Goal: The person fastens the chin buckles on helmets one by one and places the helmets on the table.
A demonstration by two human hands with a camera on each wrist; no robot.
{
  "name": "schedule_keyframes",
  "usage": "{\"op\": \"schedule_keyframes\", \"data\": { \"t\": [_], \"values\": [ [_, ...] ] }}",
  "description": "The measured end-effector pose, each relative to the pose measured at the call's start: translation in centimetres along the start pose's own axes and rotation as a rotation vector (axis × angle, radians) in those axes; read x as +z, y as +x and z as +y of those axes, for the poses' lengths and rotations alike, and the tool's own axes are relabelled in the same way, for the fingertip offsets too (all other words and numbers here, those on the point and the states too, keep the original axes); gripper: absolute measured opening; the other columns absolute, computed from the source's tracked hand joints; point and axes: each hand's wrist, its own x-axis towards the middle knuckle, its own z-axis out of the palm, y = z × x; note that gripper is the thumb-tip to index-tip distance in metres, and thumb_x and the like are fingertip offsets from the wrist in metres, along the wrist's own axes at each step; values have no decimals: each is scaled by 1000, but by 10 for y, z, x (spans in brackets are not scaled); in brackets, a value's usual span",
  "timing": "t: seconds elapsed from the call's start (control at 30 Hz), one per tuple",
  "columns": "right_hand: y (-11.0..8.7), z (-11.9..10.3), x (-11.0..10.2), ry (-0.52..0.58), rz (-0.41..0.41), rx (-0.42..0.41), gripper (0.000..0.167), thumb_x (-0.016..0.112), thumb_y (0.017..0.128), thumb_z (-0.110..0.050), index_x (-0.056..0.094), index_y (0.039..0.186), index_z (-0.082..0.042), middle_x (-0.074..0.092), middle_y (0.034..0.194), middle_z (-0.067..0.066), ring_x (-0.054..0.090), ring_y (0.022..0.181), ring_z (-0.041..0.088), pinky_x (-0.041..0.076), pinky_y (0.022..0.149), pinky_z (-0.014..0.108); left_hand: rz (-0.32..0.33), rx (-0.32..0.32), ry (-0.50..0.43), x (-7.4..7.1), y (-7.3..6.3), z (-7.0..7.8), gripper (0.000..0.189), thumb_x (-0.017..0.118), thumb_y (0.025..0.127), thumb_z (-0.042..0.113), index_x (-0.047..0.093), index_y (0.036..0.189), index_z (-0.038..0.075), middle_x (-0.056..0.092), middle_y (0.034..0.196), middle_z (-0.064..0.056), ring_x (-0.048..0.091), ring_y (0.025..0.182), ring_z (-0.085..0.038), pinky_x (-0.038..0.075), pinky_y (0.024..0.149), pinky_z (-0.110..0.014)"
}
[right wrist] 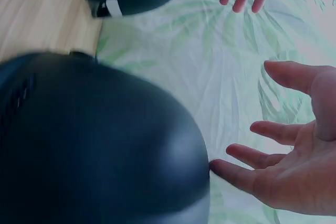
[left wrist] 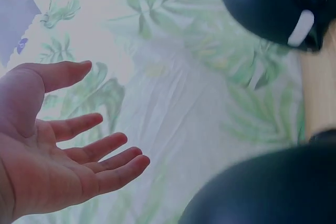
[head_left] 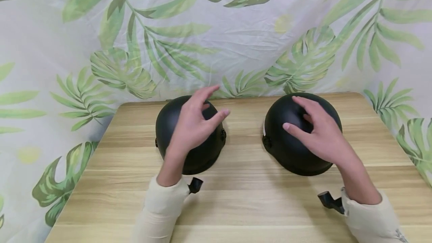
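Two of them here, both black, domes up: the left helmet (head_left: 202, 153) and the right helmet (head_left: 287, 147), sitting well apart near the far edge of the wooden table (head_left: 244, 190). In the head view the left hand (head_left: 195, 121) hangs across the left helmet, thumb and fingers apart, nothing between them, and its wrist view shows a gap from the fingertips to that dome. Across to the right hand (head_left: 317, 132), which overlaps the right helmet in the head view: thumb and fingers apart too, and not clamped on anything. From its wrist, one fingertip meets the helmet's outline; touching or not, I can't tell. A white strip (head_left: 264, 126) shows on that helmet's left side. Below the hands, a pale left sleeve (head_left: 162, 205) and right sleeve (head_left: 374, 218), each with a black bracket by the wrist. Behind the table, a leaf-patterned cloth (head_left: 243, 29), green on white.
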Motion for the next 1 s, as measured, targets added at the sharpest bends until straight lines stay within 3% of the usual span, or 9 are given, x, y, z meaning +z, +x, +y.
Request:
{"op": "schedule_keyframes", "data": {
  "t": [0.2,0.47,0.6,0.73,0.87,1.0],
  "values": [
    [-7,19,-19,-79,38,79,79,77,101,-26,38,166,-6,34,170,27,33,156,53,32,118,76,-81,-90,-102,34,14,7,70,78,100,26,49,161,11,52,163,-12,52,150,-32,53,116,-50],
    [-11,54,-31,-110,20,166,84,73,103,-30,29,168,1,18,173,36,20,156,63,20,119,83,-151,-195,-258,75,27,8,74,78,101,28,44,165,14,47,168,-8,48,155,-29,48,121,-48],
    [-11,70,-37,-103,-31,222,92,70,105,-37,19,169,4,6,174,39,14,156,65,18,118,84,-125,-220,-316,96,29,5,73,77,101,29,44,165,14,48,168,-7,49,154,-30,49,121,-48],
    [-10,84,-42,-72,-68,238,98,70,104,-39,12,170,4,4,173,39,13,157,64,20,116,84,-73,-217,-355,113,27,1,74,77,101,30,44,165,14,49,167,-7,52,152,-29,51,119,-46],
    [-10,97,-47,-3,-101,239,97,68,106,-35,7,171,4,4,174,38,11,158,63,22,114,84,-42,-209,-370,125,25,-1,77,78,100,31,43,165,12,51,166,-8,52,152,-29,50,119,-46],
    [-10,102,-50,49,-151,267,96,65,108,-33,2,172,0,0,176,33,7,158,66,22,114,85,-58,-223,-362,133,23,-1,80,78,99,35,41,166,14,50,167,-6,50,153,-27,48,121,-46]
  ]
}}
